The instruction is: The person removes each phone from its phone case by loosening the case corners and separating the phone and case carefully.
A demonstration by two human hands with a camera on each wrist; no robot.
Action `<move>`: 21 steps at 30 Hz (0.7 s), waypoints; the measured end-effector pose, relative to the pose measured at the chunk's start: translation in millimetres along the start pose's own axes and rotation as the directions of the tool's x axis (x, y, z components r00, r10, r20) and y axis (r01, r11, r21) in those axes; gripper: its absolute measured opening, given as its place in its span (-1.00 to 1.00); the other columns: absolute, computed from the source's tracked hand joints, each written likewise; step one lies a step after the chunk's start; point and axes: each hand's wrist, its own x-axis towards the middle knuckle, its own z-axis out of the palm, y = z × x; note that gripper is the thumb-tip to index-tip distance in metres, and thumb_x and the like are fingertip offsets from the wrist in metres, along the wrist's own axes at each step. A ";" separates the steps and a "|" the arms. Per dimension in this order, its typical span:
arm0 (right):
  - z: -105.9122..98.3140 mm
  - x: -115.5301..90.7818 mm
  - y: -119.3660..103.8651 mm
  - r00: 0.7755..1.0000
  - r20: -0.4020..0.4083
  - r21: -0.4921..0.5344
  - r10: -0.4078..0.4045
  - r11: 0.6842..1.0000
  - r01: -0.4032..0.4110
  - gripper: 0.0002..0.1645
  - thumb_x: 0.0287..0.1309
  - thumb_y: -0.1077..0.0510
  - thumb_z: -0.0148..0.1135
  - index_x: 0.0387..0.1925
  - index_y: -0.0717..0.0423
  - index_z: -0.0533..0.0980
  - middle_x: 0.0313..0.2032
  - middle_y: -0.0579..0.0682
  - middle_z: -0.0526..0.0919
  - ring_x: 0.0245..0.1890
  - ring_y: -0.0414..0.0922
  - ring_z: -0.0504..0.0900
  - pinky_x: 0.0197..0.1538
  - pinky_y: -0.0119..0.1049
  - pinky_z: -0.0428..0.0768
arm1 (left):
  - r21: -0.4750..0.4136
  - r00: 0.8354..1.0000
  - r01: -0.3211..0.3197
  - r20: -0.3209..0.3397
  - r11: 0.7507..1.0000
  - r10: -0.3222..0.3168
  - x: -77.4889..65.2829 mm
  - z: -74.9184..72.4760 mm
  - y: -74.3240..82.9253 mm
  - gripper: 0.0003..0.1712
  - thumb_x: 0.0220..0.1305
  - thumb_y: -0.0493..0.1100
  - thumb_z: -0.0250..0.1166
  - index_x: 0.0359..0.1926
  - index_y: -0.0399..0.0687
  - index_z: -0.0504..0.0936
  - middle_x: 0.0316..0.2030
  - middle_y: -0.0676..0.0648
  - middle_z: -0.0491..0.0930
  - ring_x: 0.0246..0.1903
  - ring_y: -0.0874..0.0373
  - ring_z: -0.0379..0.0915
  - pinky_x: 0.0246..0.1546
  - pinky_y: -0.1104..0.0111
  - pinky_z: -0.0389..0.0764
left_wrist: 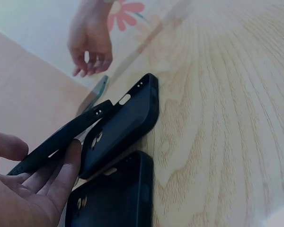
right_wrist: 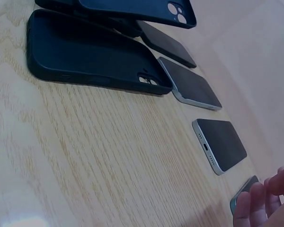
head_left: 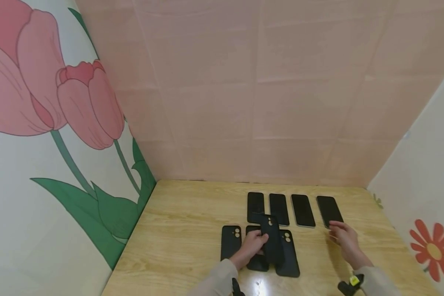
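My left hand [head_left: 252,246] grips a black phone case [head_left: 273,246] by its edge, thumb on one side and fingers on the other, as the left wrist view also shows. This case is raised and tilted above the other cases. Under and beside it lie a right black case [head_left: 289,257], a partly covered middle case [head_left: 257,264] and a left case [head_left: 229,240], hollow sides up. My right hand [head_left: 345,242] hovers by the near end of the rightmost phone [head_left: 329,209], fingers loosely bent; in the left wrist view it appears just above that phone.
Three more dark-screened phones lie in a row behind the cases: a left one [head_left: 255,205], a second [head_left: 279,209] and a third [head_left: 303,210]. The wooden table [head_left: 185,222] meets a pink-covered back wall [head_left: 214,156] and painted side walls.
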 end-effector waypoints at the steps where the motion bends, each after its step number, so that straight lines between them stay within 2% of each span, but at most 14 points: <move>1: -0.1 0.4 0.2 1.000 -0.004 0.003 0.003 1.000 -0.003 -0.72 0.43 0.31 -0.04 -0.22 -0.07 0.55 -0.45 -0.32 0.57 -0.36 -0.28 0.59 -0.17 -0.31 0.65 | -0.004 1.000 0.002 0.005 1.000 -0.002 0.6 1.5 -0.1 -0.75 0.43 -0.16 0.19 -0.08 -0.28 0.64 -0.35 -0.08 0.69 -0.38 0.02 0.67 -0.38 0.17 0.69; 8: -0.8 1.5 2.0 1.000 -0.005 0.000 -0.002 1.000 0.002 -0.76 0.42 0.32 -0.03 -0.16 0.01 0.55 -0.40 -0.28 0.60 -0.35 -0.26 0.59 -0.17 -0.29 0.65 | 0.016 1.000 -0.019 0.007 1.000 0.019 5.9 9.1 0.4 -0.79 0.41 -0.19 0.21 -0.24 -0.30 0.60 -0.38 -0.07 0.60 -0.36 -0.04 0.65 -0.40 0.17 0.69; 13: -2.4 1.1 2.6 1.000 -0.008 0.011 -0.009 1.000 0.009 -0.71 0.42 0.33 -0.04 -0.22 -0.07 0.55 -0.44 -0.31 0.60 -0.36 -0.27 0.59 -0.18 -0.31 0.65 | 0.059 0.999 -0.043 0.018 0.997 0.042 9.6 15.9 5.0 -0.81 0.39 -0.19 0.24 -0.28 -0.27 0.60 -0.43 0.00 0.55 -0.41 0.02 0.63 -0.43 0.19 0.69; 18: -3.0 0.8 0.4 1.000 -0.018 0.012 -0.010 1.000 0.010 -0.75 0.42 0.33 -0.03 -0.18 -0.01 0.54 -0.44 -0.31 0.61 -0.36 -0.27 0.60 -0.19 -0.32 0.65 | 0.087 0.998 -0.056 0.026 0.995 0.054 11.8 26.0 5.0 -0.87 0.36 -0.25 0.26 -0.19 -0.27 0.64 -0.41 -0.10 0.65 -0.47 -0.04 0.66 -0.45 0.15 0.69; 21: -2.9 -0.6 -1.9 1.000 -0.026 -0.005 -0.006 1.000 0.006 -0.79 0.43 0.32 -0.03 -0.11 0.06 0.52 -0.42 -0.30 0.60 -0.35 -0.26 0.59 -0.18 -0.31 0.65 | 0.111 0.999 -0.049 0.018 0.993 0.047 13.1 31.6 3.1 -0.77 0.34 -0.28 0.27 -0.04 -0.33 0.58 -0.41 -0.11 0.63 -0.50 -0.04 0.65 -0.45 0.11 0.69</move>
